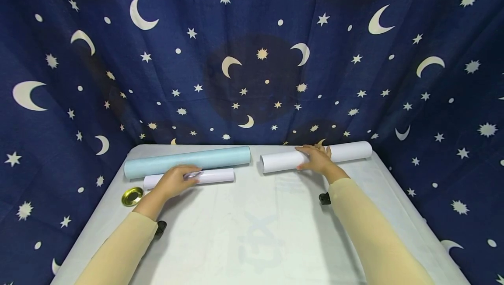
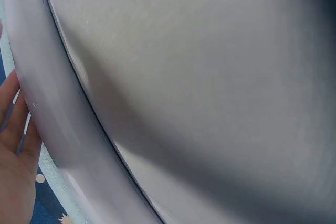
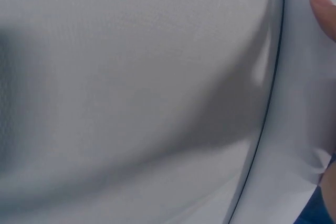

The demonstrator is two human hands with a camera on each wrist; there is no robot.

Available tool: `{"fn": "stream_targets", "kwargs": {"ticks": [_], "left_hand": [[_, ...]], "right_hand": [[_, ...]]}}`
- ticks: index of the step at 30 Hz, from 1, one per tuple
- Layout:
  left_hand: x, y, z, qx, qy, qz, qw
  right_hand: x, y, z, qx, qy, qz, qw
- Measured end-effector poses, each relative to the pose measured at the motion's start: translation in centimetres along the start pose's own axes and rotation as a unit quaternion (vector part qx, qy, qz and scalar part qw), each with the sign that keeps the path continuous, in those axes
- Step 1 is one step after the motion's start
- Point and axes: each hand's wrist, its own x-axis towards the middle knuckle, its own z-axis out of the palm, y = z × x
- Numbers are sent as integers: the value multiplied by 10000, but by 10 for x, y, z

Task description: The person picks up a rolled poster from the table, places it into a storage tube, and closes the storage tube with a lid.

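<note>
A thin white paper roll (image 1: 216,176) lies crosswise on the left half of the table. My left hand (image 1: 177,182) holds it near its middle, with fingers and thumb spread across it. Its straight-looking fingers (image 2: 18,111) show beyond the roll in the left wrist view. To the right lies a thicker white paper roll (image 1: 350,151), held by my right hand (image 1: 318,160) left of its middle. The right thumb (image 3: 321,6) rests on its near side, and the paper dents slightly by the fingers. Just behind the thin roll lies a thick light-blue roll (image 1: 220,157).
A shiny gold round lid or dish (image 1: 125,198) with a dark centre sits left of my left wrist. The white-covered table (image 1: 220,241) is bounded at the back and sides by a dark blue curtain (image 1: 256,18) with moons and stars.
</note>
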Motion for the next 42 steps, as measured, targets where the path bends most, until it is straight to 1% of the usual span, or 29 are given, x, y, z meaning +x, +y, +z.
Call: {"fn": "stream_targets", "kwargs": {"ticks": [6,13,17,20,24,29,33,37,42], "left_hand": [[-1,-3,1,-86,-176,90,9998],[2,-3,2,-57,-383,210,9990],[4,-1,2,-109,-529,106,9985],[4,2,2,-202,-621,2,9979],[3,3,2,-164,-685,-30,9975],[1,4,2,-136,-688,-22,9975],[1,4,2,-159,-674,49,9976],[1,4,2,-206,-688,99,9974],[-1,7,-1,-273,-685,65,9973]], "right_hand": [[0,1,1,-56,25,21,10000],[3,3,0,-69,27,-2,10000],[6,4,-1,-172,67,-227,9996],[7,6,-3,-251,125,-527,9982],[5,7,-4,-192,84,-889,9958],[0,3,-5,-5,-108,-1028,9946],[-6,-2,-7,12,-235,-1120,9934],[-12,-7,-8,-8,-243,-1228,9921],[-20,-14,-9,-84,-261,-1352,9904]]}}
